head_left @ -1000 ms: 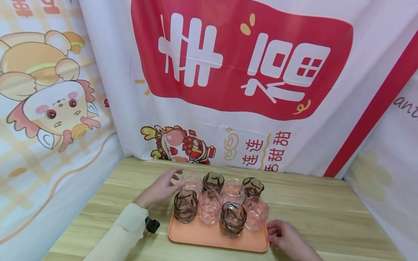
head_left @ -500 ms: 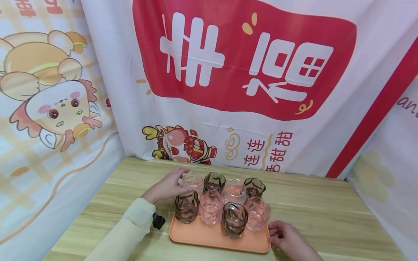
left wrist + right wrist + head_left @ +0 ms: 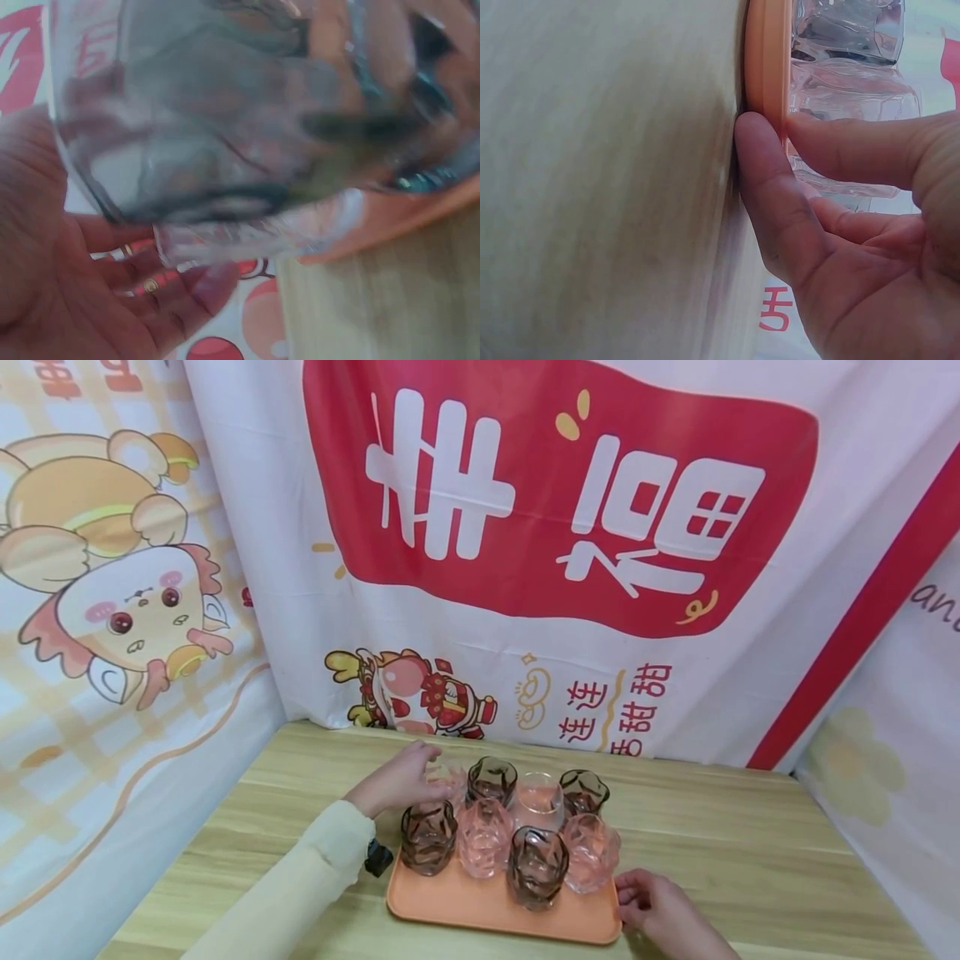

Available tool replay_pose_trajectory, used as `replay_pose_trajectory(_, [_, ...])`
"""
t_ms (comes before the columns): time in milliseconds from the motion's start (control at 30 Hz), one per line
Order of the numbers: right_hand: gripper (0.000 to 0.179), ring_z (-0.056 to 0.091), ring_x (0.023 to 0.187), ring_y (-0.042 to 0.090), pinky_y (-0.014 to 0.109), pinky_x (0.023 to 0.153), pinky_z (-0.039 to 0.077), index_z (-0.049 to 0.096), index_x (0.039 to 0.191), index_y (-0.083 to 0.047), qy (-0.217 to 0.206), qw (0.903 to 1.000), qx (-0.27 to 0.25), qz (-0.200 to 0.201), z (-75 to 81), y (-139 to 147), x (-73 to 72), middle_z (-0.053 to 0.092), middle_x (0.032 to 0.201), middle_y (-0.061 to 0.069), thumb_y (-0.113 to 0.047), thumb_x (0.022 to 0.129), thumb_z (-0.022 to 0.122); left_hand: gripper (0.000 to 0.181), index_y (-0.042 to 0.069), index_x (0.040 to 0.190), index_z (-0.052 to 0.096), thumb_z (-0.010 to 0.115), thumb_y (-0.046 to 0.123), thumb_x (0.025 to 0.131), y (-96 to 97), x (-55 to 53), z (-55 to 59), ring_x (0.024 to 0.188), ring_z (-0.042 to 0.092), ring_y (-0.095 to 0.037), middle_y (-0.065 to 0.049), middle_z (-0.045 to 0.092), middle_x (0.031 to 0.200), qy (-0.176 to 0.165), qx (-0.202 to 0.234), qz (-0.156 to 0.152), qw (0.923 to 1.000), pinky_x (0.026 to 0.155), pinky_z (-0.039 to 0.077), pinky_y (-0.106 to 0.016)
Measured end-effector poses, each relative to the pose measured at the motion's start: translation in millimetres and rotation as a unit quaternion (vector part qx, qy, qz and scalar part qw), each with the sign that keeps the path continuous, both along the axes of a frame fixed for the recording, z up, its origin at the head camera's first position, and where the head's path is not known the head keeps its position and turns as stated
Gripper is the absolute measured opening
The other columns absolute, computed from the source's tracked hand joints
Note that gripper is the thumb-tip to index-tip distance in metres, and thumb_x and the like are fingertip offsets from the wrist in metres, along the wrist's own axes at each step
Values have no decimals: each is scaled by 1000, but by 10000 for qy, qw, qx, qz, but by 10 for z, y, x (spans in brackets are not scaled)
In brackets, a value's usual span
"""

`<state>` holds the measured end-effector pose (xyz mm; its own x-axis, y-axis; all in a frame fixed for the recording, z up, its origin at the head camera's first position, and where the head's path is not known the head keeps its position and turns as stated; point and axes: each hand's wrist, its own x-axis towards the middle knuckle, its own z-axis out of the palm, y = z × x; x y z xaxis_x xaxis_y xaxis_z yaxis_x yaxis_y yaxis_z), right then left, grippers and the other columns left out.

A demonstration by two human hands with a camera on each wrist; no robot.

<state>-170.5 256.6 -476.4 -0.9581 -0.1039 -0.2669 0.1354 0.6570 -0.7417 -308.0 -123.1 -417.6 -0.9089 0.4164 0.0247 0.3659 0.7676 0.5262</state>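
Head view, L to R: left hand curls round clear glass at tray's back-left corner; right hand pinches tray's front-right edge, thumb on top, on wooden table.

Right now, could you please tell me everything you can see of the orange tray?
The orange tray is a flat rectangle with rounded corners and a low raised rim, apparently matte plastic. It lies level on the wooden table and carries eight upright glasses in two rows, smoky brown and pinkish clear. The right hand pinches its near right rim, thumb on top. The left hand grips the back-left glass.
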Motion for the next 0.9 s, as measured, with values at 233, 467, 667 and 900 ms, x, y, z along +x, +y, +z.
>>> replay_pose_trajectory(233, [23,59,76,15,27,63,51,62,103,4,104,9999,25,9,-4,9,15,64,85,3,-1,81,68,74,0,133,50,77,41,77,99,5,67,108,58,-25,-16,53,130,-156,-308,508,9981,90,52,-42])
replay_pose_trajectory(467, [23,58,76,15,29,64,52,62,103,3,43,9997,125,-189,4,-12,14,64,85,3,-1,81,68,70,-2,121,59,81,40,70,150,-43,63,94,61,-22,-16,61,117,30,-357,692,9970,81,54,-39])
replay_pose_trajectory(667, [22,58,76,15,30,64,52,62,102,2,-63,9994,142,-296,1,-26,8,64,85,3,-1,81,69,49,2,101,62,79,33,67,188,-19,67,66,54,-17,-9,60,89,27,-308,816,9962,56,47,-29])
replay_pose_trajectory(900, [23,59,76,15,29,64,52,62,103,4,45,10000,53,-49,-12,18,16,64,85,3,-1,81,68,70,-4,119,59,79,41,70,114,13,146,95,61,-28,-20,61,115,474,-30,777,9958,80,54,-42])
